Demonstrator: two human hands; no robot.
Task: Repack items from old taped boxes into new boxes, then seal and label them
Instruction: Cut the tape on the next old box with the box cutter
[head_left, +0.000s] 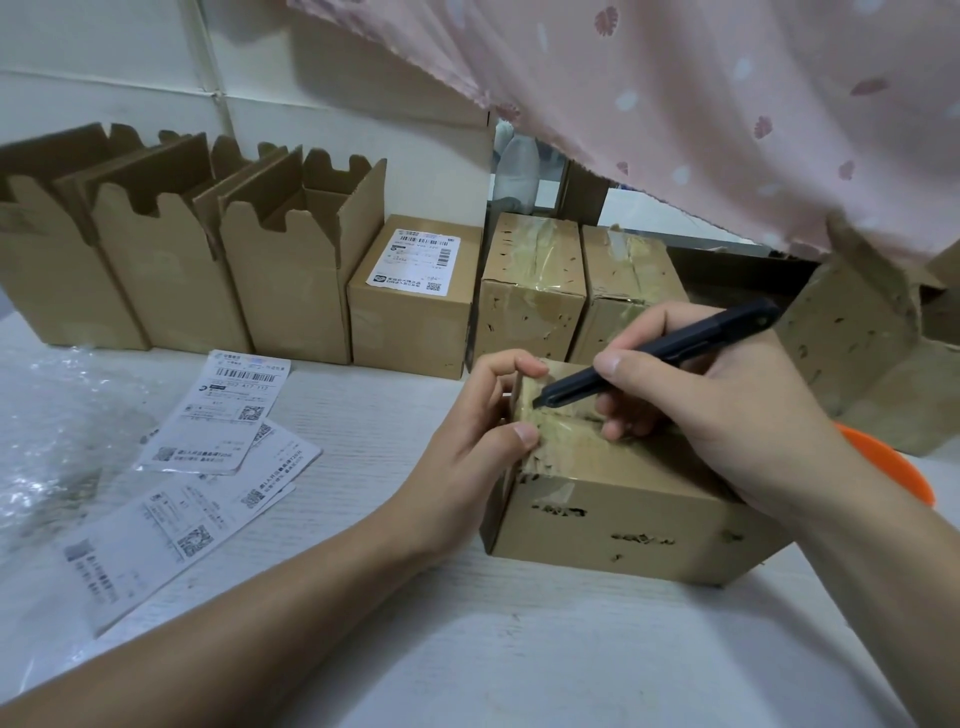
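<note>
typically, left hand (480, 431) fingers pinch the worn, taped brown cardboard box (613, 499) steady while right hand (727, 410) fingers grip the dark blue utility knife (660, 353), tip between them for slitting.

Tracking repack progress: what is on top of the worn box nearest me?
Tape along the top seam of the worn box, the cutter tip on it in the right hand, left hand gripping an edge. Contents hidden.

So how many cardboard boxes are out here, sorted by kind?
New open boxes: 3
New box sealed with a label: 1
Old boxes taped shut: 3
Old box opened, at the right: 1
Total: 8, not counting the cardboard cut off at the right edge.
</note>
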